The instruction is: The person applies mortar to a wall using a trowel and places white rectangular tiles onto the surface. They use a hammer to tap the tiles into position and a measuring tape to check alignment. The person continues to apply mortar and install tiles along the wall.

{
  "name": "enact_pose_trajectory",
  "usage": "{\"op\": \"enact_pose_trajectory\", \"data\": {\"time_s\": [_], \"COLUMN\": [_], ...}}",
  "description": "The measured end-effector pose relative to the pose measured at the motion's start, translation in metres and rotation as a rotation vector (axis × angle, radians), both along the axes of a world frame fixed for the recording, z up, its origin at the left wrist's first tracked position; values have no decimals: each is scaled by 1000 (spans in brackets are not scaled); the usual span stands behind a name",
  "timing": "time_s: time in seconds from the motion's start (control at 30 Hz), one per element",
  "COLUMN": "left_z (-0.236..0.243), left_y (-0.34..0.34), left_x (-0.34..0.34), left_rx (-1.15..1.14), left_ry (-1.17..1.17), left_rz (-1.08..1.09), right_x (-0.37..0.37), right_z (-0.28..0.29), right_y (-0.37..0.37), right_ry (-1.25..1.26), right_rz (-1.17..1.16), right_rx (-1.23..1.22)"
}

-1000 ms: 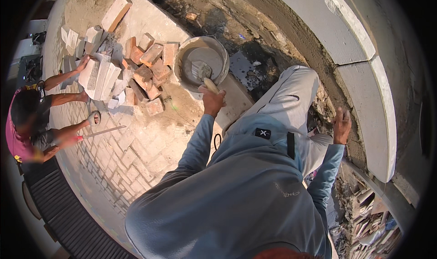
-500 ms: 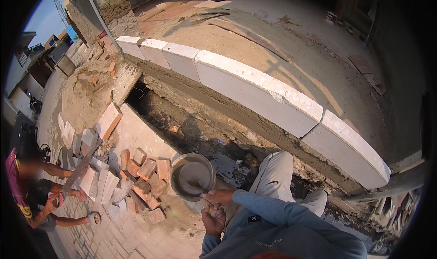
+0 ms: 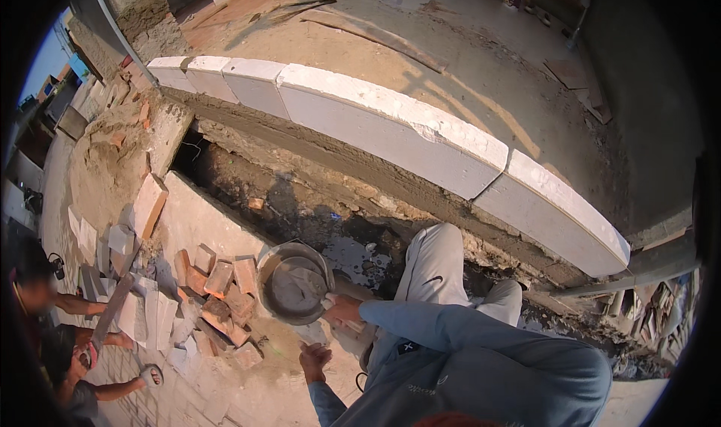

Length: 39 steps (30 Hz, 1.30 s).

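A dark round bucket (image 3: 263, 280) stands near my knees with wet grey mortar (image 3: 294, 286) in it. At its near right rim, my right hand (image 3: 344, 310) is closed on what looks like a trowel, its blade hard to tell apart from the mortar. Just below the bucket, my left hand (image 3: 315, 358) hangs with loosely curled, parted fingers and nothing in them. Beyond the trench runs a low row of white blocks (image 3: 390, 130), set on a grey mortar bed (image 3: 330, 153).
Left of the bucket lies a heap of broken red bricks (image 3: 219, 278). A person (image 3: 75, 329) sits at far left, holding a long flat strip (image 3: 113, 313). A muddy trench (image 3: 300, 209) separates me from the block row. A sand pile (image 3: 109, 156) rises at upper left.
My hands, close together before, are now apart: the left has moved down and left, the right stays by the bucket rim. The whole view has shifted, so the scene sits further left.
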<state>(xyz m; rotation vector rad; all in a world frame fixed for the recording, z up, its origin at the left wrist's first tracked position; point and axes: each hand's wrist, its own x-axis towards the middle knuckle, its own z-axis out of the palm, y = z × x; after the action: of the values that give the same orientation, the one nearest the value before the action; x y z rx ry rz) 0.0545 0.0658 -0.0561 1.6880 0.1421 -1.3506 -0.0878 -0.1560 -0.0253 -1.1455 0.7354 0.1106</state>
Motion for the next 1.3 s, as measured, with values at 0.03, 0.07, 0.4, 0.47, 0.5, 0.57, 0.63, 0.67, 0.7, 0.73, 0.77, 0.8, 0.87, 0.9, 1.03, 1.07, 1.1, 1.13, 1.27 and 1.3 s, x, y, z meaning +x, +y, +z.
{"op": "enact_pose_trajectory", "data": {"time_s": [0.03, 0.07, 0.4, 0.47, 0.5, 0.57, 0.63, 0.67, 0.7, 0.73, 0.77, 0.8, 0.87, 0.9, 1.03, 1.07, 1.1, 1.13, 1.27, 1.3], "left_z": [-5, -8, -46, -26, -26, -27, -31, -32, -32, -31, -32, -33, -33, -33, -79, -101, -110, -110, -80, -74], "left_y": [0, -2, -42, -65, -67, -60, -46, -49, -53, -57, -57, -55, -56, -58, -14, 12, 14, 9, -33, -48], "left_x": [-3, -1, 33, 14, 19, 34, 35, 31, 30, 30, 33, 35, 33, 30, 38, 62, 52, 38, 19, 17], "left_rx": [-100, -201, -268, -297, -339, -369, -397, -421, -449, -434, -417, -397, -346, -319, -420, -551, -487, -334, 111, 155], "left_ry": [-43, -98, -30, -64, -45, -107, -127, -118, -109, -113, -118, -125, -118, -115, 275, 458, 443, 347, 51, 17], "left_rz": [157, 320, 471, 378, 380, 332, 323, 322, 315, 309, 305, 305, 328, 335, 221, -1, -166, -290, -695, -790], "right_x": [1, 7, 10, -8, -5, 4, 7, 5, 3, 0, -9, -18, -55, -79, -177, -192, -215, -241, -321, -340], "right_z": [9, 33, -20, -30, -24, 0, 28, 36, 37, 38, 44, 60, 109, 138, 192, 198, 204, 201, 184, 176], "right_y": [-2, -2, 48, 44, 46, 44, 38, 28, 19, 10, -2, -14, -47, -54, -50, -45, -38, -22, 42, 57], "right_ry": [77, 145, 434, 397, 387, 419, 445, 468, 462, 456, 437, 413, 344, 284, -109, -265, -268, -360, -537, -454], "right_rz": [64, 137, 648, 511, 530, 620, 700, 725, 819, 912, 956, 1004, 977, 806, 77, -83, -234, -441, -1078, -1230], "right_rx": [-107, -216, -1097, -1055, -1066, -1004, -929, -895, -917, -936, -875, -810, -523, -459, -240, -199, -200, -258, -325, -412]}}
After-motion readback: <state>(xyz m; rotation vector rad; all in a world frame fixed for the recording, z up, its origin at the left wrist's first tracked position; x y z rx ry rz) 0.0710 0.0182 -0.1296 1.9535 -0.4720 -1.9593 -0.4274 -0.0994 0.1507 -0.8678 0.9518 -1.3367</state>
